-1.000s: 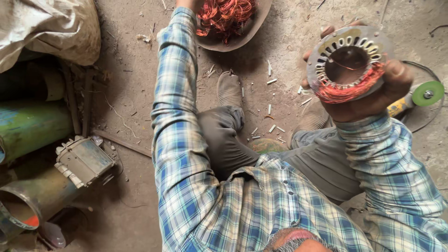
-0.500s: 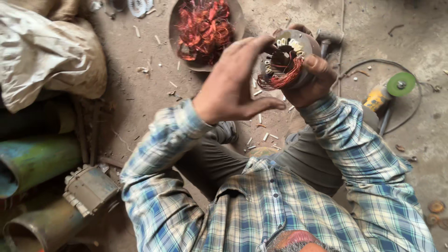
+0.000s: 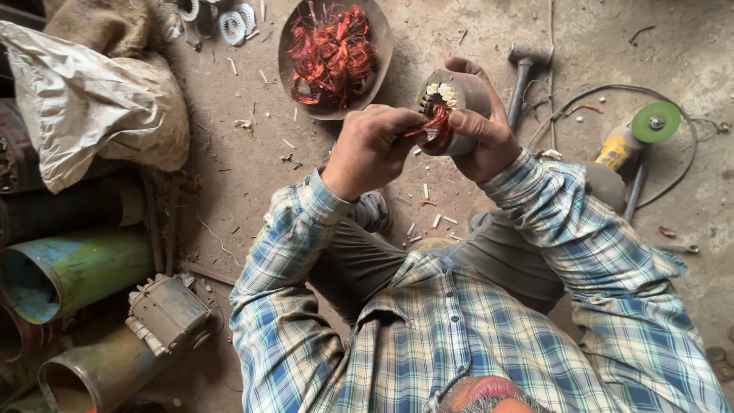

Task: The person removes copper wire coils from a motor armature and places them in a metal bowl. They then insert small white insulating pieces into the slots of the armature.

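Observation:
My right hand [image 3: 482, 134] grips a round grey motor stator [image 3: 457, 103], holding it up in front of me with its open end turned toward my left hand. My left hand [image 3: 372, 149] is closed on the orange-red copper winding [image 3: 432, 125] that sticks out of the stator's core. A shallow metal pan [image 3: 382, 53] heaped with loose red copper wire lies on the dirt floor just beyond my hands.
An angle grinder with a green disc [image 3: 646, 130] and its cable lie at the right, a hammer [image 3: 524, 65] beside the pan. Sacks [image 3: 99, 107], green and brown cylinders [image 3: 69, 271] and a motor part [image 3: 164, 310] crowd the left. Small round parts [image 3: 222, 19] sit at the top.
My left hand came back from the pan of wire to the stator and closed on its winding. The stator moved left and lower, turning from face-on to sideways.

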